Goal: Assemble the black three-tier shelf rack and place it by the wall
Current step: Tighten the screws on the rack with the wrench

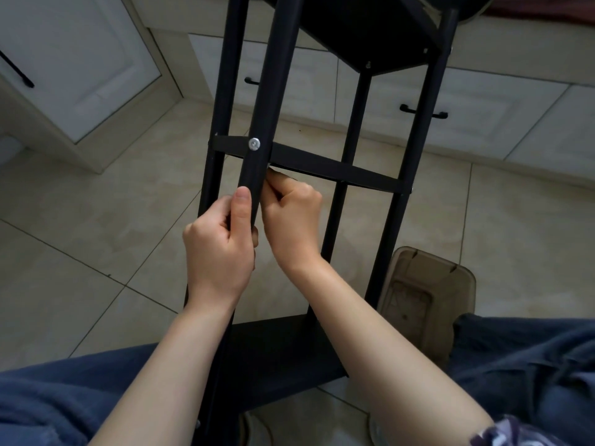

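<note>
The black shelf rack [349,91] lies tilted between my knees, its four thin poles running away from me. A near pole [272,91] carries a silver bolt [254,143] where the middle shelf [325,167] crosses it. My left hand [222,243] grips this pole just below the bolt, thumb along the front. My right hand [289,217] is curled beside the pole under the middle shelf's edge, fingertips pinched together; what they hold is hidden. A lower shelf [277,346] sits near my lap and an upper shelf [363,30] is at the top.
Beige floor tiles [96,226] spread below. White cabinets with black handles [423,112] line the back and left. A translucent brown plastic box [425,297] stands on the floor at the right, beside my right knee. My legs in blue trousers [58,400] frame the rack.
</note>
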